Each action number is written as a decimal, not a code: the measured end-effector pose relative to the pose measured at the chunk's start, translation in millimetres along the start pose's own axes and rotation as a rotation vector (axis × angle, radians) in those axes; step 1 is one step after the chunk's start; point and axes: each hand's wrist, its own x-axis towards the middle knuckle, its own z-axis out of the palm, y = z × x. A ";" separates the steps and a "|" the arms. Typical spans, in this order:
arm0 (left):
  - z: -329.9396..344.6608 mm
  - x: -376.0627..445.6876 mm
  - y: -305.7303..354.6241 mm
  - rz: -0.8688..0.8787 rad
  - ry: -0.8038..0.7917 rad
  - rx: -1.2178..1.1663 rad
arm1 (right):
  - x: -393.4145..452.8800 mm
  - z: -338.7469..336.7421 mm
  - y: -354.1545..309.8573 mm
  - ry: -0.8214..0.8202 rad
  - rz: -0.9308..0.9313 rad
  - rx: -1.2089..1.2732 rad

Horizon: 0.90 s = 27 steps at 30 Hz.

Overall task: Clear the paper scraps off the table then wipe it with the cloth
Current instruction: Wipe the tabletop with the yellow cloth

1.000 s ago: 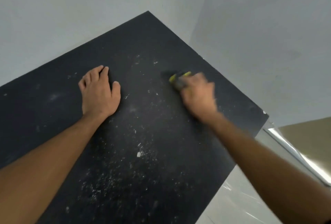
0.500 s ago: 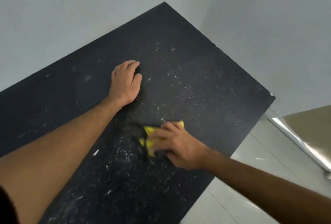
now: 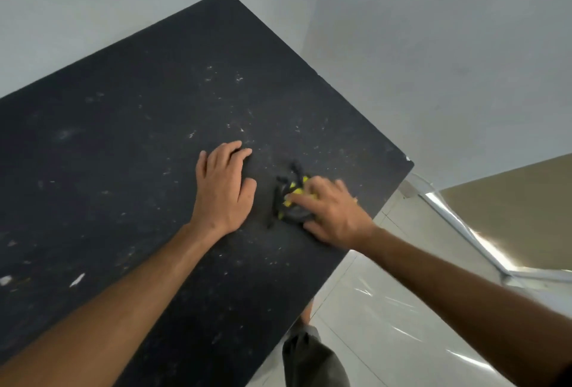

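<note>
A bunched yellow and black cloth (image 3: 286, 201) lies on the black table (image 3: 130, 145) near its right edge. My right hand (image 3: 335, 215) is on top of it, fingers over the cloth and thumb along its near side, holding it against the tabletop; the hand is motion-blurred. Just left of the cloth, my left hand (image 3: 224, 188) rests flat on the table with straight fingers. Small white paper scraps (image 3: 77, 280) and fine white specks are scattered over the surface, mostly at the near left and the far middle.
The table's far corner sits against pale grey walls (image 3: 433, 46). Right of the table edge is a glossy white tiled floor (image 3: 387, 309), with a beige panel (image 3: 510, 210) beyond it. My dark shorts (image 3: 309, 362) show beside the table's near right edge.
My right hand swept the cloth from the far right toward me, then back out toward the right edge. My left hand stayed flat on the table.
</note>
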 end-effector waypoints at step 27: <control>21.6 -1.5 28.8 -0.381 0.181 0.277 | 122.0 -11.1 45.7 0.052 -0.487 0.034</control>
